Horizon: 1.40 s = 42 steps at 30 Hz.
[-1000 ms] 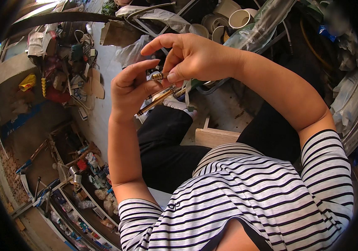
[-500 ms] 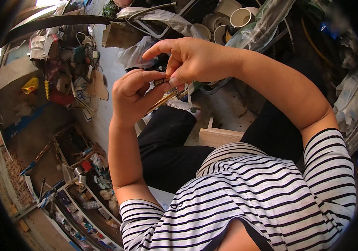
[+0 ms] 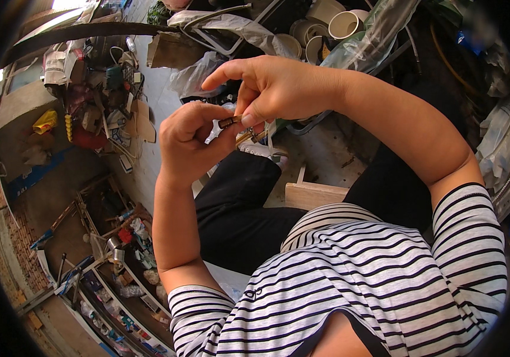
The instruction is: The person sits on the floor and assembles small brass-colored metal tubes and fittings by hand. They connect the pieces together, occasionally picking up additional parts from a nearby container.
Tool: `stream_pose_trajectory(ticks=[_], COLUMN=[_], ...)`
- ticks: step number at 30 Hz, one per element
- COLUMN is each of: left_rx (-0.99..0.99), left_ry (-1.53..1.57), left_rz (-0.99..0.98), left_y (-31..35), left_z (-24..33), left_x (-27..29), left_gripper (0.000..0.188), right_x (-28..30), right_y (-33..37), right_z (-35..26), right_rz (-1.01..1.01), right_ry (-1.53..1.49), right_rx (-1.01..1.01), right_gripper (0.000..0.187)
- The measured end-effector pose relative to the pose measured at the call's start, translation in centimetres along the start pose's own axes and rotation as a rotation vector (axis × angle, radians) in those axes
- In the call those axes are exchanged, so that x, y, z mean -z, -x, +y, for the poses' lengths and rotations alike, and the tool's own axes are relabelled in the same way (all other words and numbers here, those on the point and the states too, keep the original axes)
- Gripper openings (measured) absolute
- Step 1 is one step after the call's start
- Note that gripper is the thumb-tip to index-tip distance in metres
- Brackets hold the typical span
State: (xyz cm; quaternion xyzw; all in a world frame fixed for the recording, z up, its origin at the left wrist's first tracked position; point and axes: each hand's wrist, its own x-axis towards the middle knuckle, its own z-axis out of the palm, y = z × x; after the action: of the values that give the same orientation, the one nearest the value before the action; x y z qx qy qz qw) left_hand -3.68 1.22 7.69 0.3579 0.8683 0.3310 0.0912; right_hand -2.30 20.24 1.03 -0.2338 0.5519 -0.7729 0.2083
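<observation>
A small brown, banded cylinder [image 3: 228, 122] is held up between my two hands; its exact kind is too small to tell. My right hand [image 3: 278, 89] pinches its right end between thumb and fingers, with the index finger stretched out to the left. My left hand [image 3: 192, 140] has its thumb and index finger closed around the cylinder's other end, the rest of the fingers curled. Just below the fingertips, gold-coloured thin rods or tubes [image 3: 248, 138] show, partly hidden by my left hand. What supports them cannot be seen.
A shoe [image 3: 261, 150] and my black-trousered legs lie below my hands, beside a light wooden piece [image 3: 314, 195]. Beyond are clear plastic bags [image 3: 198, 74] and several cream cups [image 3: 344, 25]. Cluttered tools and parts [image 3: 109, 89] fill the left; shelves [image 3: 130, 279] stand lower left.
More of the brown cylinder shows, as my left index fingertip has lifted slightly off its top. My left hand has shifted a little, covering more of the gold rods. My right hand is almost unmoved.
</observation>
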Motion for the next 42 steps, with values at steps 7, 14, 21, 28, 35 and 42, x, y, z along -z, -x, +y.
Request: stream_pose_trajectory(ticks=[7,14,21,28,35,42], left_rx=[0.095,0.156,0.052,-0.075,-0.174,0.394], left_ry=[0.010,0.097,0.171,0.038,-0.113,0.661], left_rz=[-0.036,-0.006,0.019,-0.071,0.135,0.438], left_y=[0.0,1.0,1.0,0.0,0.1,4.7], left_z=[0.8,-0.5,-1.5,-0.8,-1.1,-2.2], left_x=[0.5,0.3,-0.4,0.1,0.7,0.8], left_gripper=[0.023,0.029,0.026,0.024,0.013,0.025], right_x=[0.1,0.2,0.1,0.4,0.5,0.2], right_y=[-0.3,-0.3,0.1,-0.1,0.2,0.0], right_z=[0.6,0.9,-0.1,0.5,-0.3,0.5], right_rz=[0.001,0.005,-0.014,-0.082,-0.142,-0.059], right_ry=[0.042,0.029,-0.047,-0.102,-0.188,-0.126], right_rx=[0.003,0.013,-0.018,-0.025,-0.059,-0.076], right_gripper=[0.058,0.059,0.043,0.038,0.043,0.040])
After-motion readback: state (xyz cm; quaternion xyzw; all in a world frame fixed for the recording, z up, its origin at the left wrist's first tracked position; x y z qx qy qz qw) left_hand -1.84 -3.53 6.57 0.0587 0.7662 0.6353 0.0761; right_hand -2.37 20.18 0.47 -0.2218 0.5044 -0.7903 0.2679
